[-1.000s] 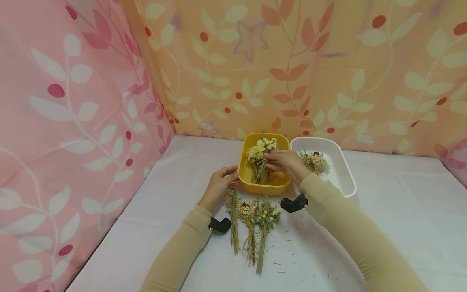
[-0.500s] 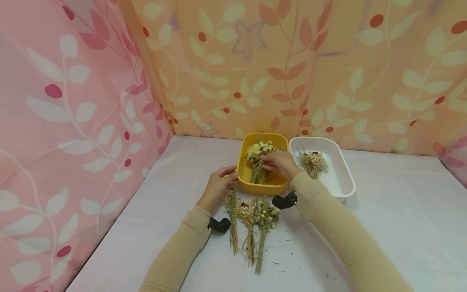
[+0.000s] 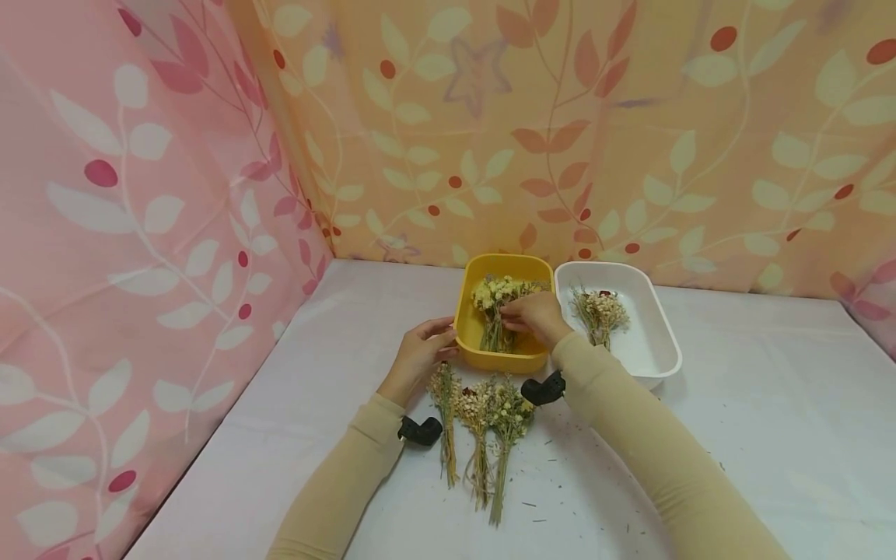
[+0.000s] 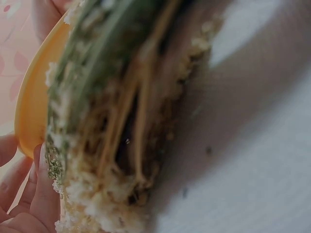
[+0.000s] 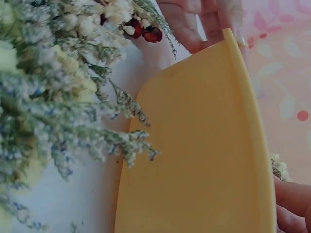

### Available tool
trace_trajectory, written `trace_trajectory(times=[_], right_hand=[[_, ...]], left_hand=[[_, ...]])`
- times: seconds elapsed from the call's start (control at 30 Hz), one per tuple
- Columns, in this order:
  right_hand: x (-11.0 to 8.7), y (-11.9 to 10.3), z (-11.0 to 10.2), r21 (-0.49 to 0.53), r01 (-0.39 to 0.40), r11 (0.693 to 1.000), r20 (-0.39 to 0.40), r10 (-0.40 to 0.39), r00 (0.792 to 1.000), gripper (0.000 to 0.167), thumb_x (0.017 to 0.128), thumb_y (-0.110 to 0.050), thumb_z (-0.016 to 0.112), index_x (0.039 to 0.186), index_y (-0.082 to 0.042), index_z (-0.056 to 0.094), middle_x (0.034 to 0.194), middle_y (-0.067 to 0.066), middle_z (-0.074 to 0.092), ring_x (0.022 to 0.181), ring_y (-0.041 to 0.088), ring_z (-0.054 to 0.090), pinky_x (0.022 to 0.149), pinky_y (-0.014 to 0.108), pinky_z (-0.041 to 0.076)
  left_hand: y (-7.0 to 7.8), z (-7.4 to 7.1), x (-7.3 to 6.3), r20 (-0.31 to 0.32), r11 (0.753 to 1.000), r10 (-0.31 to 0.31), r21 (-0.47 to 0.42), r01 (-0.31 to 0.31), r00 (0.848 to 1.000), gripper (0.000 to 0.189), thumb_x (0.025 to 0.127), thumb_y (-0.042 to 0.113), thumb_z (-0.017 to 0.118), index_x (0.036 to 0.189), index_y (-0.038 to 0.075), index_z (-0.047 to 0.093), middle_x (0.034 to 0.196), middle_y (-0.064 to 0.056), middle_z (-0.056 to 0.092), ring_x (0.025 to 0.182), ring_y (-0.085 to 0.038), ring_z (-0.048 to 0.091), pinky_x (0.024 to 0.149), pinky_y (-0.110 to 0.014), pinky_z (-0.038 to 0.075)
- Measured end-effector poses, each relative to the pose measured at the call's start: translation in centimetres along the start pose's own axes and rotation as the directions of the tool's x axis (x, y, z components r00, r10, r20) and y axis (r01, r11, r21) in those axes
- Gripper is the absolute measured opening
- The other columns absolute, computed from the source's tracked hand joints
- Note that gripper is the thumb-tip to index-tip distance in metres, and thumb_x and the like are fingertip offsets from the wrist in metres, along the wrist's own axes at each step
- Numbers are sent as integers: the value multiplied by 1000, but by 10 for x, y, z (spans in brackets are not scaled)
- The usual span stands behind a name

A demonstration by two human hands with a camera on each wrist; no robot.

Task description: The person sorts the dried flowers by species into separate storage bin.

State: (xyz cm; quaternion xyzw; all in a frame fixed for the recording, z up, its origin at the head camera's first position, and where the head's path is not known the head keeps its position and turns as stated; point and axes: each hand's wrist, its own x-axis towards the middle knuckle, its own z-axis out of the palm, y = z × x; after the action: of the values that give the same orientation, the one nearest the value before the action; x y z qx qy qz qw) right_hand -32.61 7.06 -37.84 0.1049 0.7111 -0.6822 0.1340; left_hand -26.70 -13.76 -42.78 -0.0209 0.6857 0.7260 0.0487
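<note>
My left hand (image 3: 418,354) holds the left side of a yellow plastic tray (image 3: 495,362), thumb by the rim and fingers along the outer wall, as the right wrist view also shows. Inside that tray lies a bunch of dried flowers (image 3: 493,292) with pale yellow heads. Reaching over the tray's right side, my right hand (image 3: 537,316) pinches the bunch below its heads; the palm hides part of the stems. More flower heads show behind the right hand. In the right wrist view only a few fingers (image 5: 294,204) appear past the tray rim.
A white tray (image 3: 649,342) touches the yellow one on the right and holds a dried bunch (image 3: 602,311). In front of the yellow tray lie three bunches: one slim (image 3: 449,416), one cream and red (image 3: 479,412), one greenish yellow (image 3: 509,416). Stem bits (image 3: 533,505) litter the cloth.
My right hand has moved a little left and lower into the yellow tray. The pale yellow bunch has come down with it. The left hand stays at the tray's side.
</note>
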Motion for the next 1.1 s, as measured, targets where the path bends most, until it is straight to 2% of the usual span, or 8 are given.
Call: trace_trajectory(times=[0.13, 0.3, 0.37, 0.5, 0.6, 0.7, 0.97, 1.1], right_hand=[[-3, -3, -2, -92, 65, 994, 5, -64, 998, 31, 93, -2, 67, 120, 13, 66, 74, 3, 73, 63, 9, 69, 72, 26, 64], [-19, -11, -4, -205, 156, 966, 60, -147, 987, 33, 96, -11, 66, 121, 10, 67, 105, 20, 75, 77, 12, 74, 88, 34, 62], [-29, -13, -6, -202, 165, 965, 93, -149, 985, 34, 97, -13, 65, 124, 8, 66, 116, 23, 71, 86, 16, 75, 92, 35, 60], [-52, -11, -12, -149, 173, 974, 148, -151, 977, 38, 98, -16, 64, 129, 5, 63, 125, 23, 67, 100, 18, 74, 93, 32, 60], [-71, -6, -18, -115, 185, 976, 184, -162, 969, 40, 98, -18, 65, 131, 4, 62, 123, 18, 70, 106, 20, 72, 95, 32, 58], [-86, -1, -24, -116, 203, 972, 212, -176, 961, 41, 96, -18, 68, 130, 5, 63, 118, 15, 73, 103, 19, 73, 98, 36, 57], [-111, 14, -34, -110, 188, 976, 244, -157, 957, 41, 93, -14, 71, 127, 9, 63, 103, 4, 77, 93, 12, 74, 93, 34, 60], [-120, 24, -38, -118, 172, 978, 262, -136, 955, 43, 93, -16, 71, 127, 10, 63, 105, 7, 76, 96, 15, 74, 92, 35, 60]], left_hand=[[1, -1, 0, 0, 1000, -4, 19, 4, 1000, 41, 99, 13, 62, 139, 4, 57, 135, -22, 56, 90, -8, 68, 93, -35, 61], [0, -3, 1, 1, 1000, -2, 18, 2, 1000, 42, 99, 15, 62, 139, 4, 57, 135, -22, 56, 89, -8, 68, 94, -35, 61], [-1, -3, 2, 6, 1000, -2, 8, 2, 1000, 42, 99, 14, 62, 140, 4, 56, 136, -22, 55, 90, -8, 68, 94, -36, 60], [-2, -2, 2, 6, 1000, 1, 7, -1, 1000, 42, 99, 13, 62, 139, 3, 56, 137, -23, 55, 89, -8, 68, 91, -33, 61], [-3, -2, 2, 9, 1000, 2, 10, -2, 1000, 42, 99, 13, 62, 140, 3, 56, 137, -23, 55, 90, -8, 68, 92, -33, 61], [-2, -2, 2, 8, 1000, -2, 11, 1, 1000, 43, 99, 15, 62, 140, 3, 55, 137, -23, 55, 90, -8, 68, 95, -36, 60], [-2, -2, 1, -10, 1000, -12, -2, 12, 1000, 42, 99, 14, 63, 139, 4, 57, 134, -22, 57, 85, -9, 70, 90, -33, 62], [-3, -1, 1, -3, 1000, -11, -4, 11, 1000, 43, 99, 15, 63, 139, 4, 57, 136, -21, 57, 88, -9, 69, 91, -33, 61]])
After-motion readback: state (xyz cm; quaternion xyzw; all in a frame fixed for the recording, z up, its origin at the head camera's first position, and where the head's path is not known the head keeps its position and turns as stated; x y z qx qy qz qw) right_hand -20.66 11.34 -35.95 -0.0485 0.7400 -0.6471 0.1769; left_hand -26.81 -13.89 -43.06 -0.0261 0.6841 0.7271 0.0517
